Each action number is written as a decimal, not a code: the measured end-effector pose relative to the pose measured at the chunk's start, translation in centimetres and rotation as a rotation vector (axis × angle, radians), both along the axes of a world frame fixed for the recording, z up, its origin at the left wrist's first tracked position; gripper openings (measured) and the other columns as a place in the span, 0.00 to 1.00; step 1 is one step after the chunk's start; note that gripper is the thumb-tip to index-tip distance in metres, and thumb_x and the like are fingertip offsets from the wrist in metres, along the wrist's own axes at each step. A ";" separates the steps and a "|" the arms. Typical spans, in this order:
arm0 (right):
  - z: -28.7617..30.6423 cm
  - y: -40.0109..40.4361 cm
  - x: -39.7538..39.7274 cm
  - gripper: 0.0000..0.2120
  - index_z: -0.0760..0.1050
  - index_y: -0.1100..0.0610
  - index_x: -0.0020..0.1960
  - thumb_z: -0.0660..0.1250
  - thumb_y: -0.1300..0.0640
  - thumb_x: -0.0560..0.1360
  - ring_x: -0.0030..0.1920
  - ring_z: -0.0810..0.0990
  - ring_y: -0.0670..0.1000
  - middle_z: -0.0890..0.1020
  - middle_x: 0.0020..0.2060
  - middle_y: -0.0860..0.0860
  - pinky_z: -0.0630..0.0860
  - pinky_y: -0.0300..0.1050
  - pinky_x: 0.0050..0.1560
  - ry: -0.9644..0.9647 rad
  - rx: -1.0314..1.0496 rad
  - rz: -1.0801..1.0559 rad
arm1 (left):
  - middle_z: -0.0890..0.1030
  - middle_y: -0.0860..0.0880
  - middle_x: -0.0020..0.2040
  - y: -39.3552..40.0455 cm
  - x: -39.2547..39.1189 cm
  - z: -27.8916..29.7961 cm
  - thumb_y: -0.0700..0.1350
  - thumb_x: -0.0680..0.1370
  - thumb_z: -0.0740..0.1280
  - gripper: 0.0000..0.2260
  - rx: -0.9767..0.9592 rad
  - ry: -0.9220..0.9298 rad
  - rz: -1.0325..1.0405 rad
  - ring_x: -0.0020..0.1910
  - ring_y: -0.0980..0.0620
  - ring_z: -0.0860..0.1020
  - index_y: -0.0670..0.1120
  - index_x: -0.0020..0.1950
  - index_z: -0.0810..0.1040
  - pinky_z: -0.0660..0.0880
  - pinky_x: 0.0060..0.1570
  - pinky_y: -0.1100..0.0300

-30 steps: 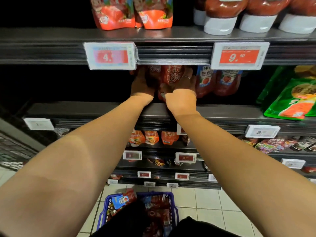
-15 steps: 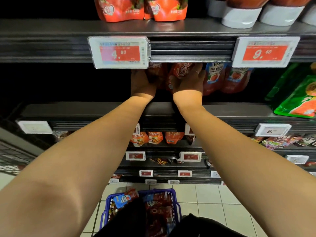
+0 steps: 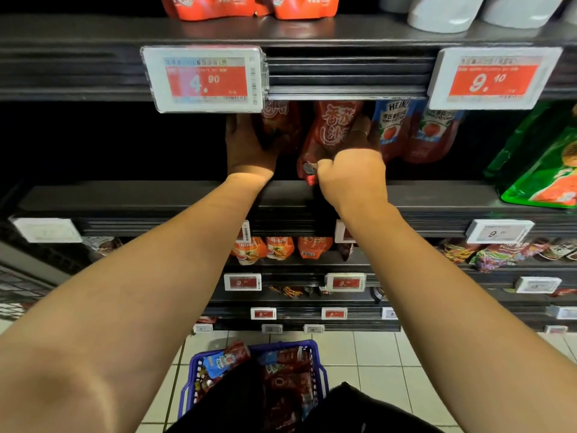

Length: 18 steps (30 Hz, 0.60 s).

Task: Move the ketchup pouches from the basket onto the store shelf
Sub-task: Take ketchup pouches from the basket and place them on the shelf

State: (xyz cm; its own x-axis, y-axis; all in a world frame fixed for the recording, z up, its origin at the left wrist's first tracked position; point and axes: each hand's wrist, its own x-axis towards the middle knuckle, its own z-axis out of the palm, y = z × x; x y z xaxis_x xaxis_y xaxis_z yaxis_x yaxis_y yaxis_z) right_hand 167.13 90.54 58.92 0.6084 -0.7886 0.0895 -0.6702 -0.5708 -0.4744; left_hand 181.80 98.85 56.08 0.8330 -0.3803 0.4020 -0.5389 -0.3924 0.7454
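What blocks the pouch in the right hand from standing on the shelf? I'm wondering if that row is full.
Nothing visible. The right hand grips the ketchup pouch at the shelf, between the left-hand pouch and the Heinz pouches.

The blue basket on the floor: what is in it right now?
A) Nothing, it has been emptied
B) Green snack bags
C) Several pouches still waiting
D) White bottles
C: the blue basket on the tiled floor holds several red ketchup pouches, while the left hand and right hand hold pouches up on the shelf.
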 end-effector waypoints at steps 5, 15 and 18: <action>0.7 1.1 -2.9 0.18 0.71 0.60 0.51 0.68 0.45 0.77 0.42 0.68 0.55 0.71 0.47 0.56 0.65 0.44 0.42 -0.188 0.046 -0.027 | 0.74 0.40 0.69 0.0 0.3 -0.2 0.49 0.69 0.78 0.36 -0.015 -0.027 0.000 0.71 0.40 0.69 0.40 0.73 0.69 0.65 0.69 0.54; 2.4 -1.4 2.3 0.37 0.53 0.62 0.79 0.66 0.48 0.79 0.73 0.66 0.62 0.66 0.74 0.61 0.66 0.50 0.70 -0.093 0.056 0.035 | 0.71 0.40 0.72 0.1 0.4 -0.4 0.48 0.71 0.77 0.37 0.019 -0.032 0.007 0.73 0.39 0.66 0.42 0.76 0.66 0.62 0.69 0.57; 2.0 -2.0 3.5 0.33 0.56 0.63 0.77 0.65 0.49 0.79 0.71 0.69 0.63 0.67 0.72 0.62 0.67 0.52 0.68 -0.146 0.062 0.043 | 0.70 0.39 0.73 0.0 0.3 -0.3 0.48 0.71 0.76 0.37 0.029 -0.010 0.032 0.73 0.39 0.66 0.43 0.77 0.65 0.64 0.71 0.53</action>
State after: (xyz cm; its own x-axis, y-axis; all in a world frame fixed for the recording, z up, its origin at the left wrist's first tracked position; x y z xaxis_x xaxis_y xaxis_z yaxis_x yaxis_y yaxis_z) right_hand 170.62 88.58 60.96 0.6256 -0.7690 0.1314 -0.5670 -0.5639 -0.6004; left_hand 182.07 98.87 55.75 0.8408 -0.3655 0.3993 -0.5331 -0.4309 0.7281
